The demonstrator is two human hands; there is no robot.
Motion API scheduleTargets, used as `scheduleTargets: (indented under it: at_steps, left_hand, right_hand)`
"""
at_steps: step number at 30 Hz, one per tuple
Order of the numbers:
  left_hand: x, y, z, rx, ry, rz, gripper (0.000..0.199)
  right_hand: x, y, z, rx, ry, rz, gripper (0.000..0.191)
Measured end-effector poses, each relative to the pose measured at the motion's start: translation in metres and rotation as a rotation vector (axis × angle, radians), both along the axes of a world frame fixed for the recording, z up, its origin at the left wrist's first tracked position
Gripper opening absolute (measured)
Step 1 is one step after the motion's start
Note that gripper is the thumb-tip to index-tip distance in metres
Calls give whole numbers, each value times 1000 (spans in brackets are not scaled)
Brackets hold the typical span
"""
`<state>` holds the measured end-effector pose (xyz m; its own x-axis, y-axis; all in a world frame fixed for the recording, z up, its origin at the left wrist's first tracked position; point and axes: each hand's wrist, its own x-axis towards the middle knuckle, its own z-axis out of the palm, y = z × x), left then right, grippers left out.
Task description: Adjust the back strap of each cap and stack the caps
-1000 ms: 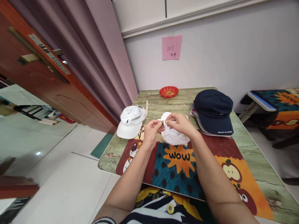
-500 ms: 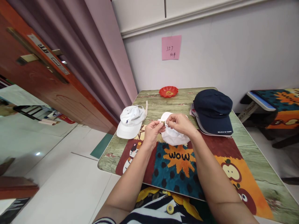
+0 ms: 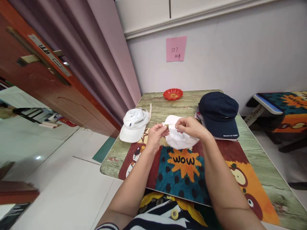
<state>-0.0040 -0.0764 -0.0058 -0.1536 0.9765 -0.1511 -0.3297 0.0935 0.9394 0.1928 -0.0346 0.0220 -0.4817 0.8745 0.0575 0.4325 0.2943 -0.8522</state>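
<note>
A white cap rests on the table in front of me, its strap stretched between my hands. My left hand pinches the strap at a small brass-coloured buckle. The fingers of my right hand are closed on the strap to the right of the buckle. Left of my hands sits another white cap with a small dark logo and a loose strap. A stack of caps, with a navy cap on top, stands to the right.
A red scalloped dish sits at the back of the wooden-patterned table. A colourful mat lies under my forearms. The wooden door and curtain are at left, with a second table at right.
My right hand has moved right along the strap, away from the buckle, and more of the strap shows between my hands. My left hand has barely moved.
</note>
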Motion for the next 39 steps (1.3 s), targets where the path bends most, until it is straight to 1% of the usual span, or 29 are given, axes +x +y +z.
scheduleTargets:
  at_steps: [7,10,15,19,22,27,32,35,37,39]
  left_hand:
    - [2,-3,1,17,19,-66,37]
    - [3,-3,2,15,16,-72,38]
    - [0,-2,1,-11,0,-25,39]
    - [0,-2,1,-12,-8,-29,38]
    - [2,-3,2,-12,-6,-40,39]
    - [3,-4,3,-27,16,-53,39]
    - [3,-4,1,-1,27,-109,38]
    - [4,-5,1,-8,32,-91,37]
    - [5,-5,1,-9,34,-80,37]
    - [6,-6,1,2,39,-97,36]
  right_hand:
    - [-11,0,-4,15,36,34,22]
    - [-12,0,-3,13,51,39,25]
    - [1,1,-3,14,28,46,33]
    - [10,4,-8,-72,72,115,27]
    - [8,4,-9,-94,93,106,24]
    - [3,2,-5,-105,108,114,22]
    - [3,0,-2,-77,95,111,27]
    - [3,-1,-2,-76,87,111,30]
    - [2,-2,-2,-79,56,90,31]
    - [-1,-2,-3,-77,10,59,31]
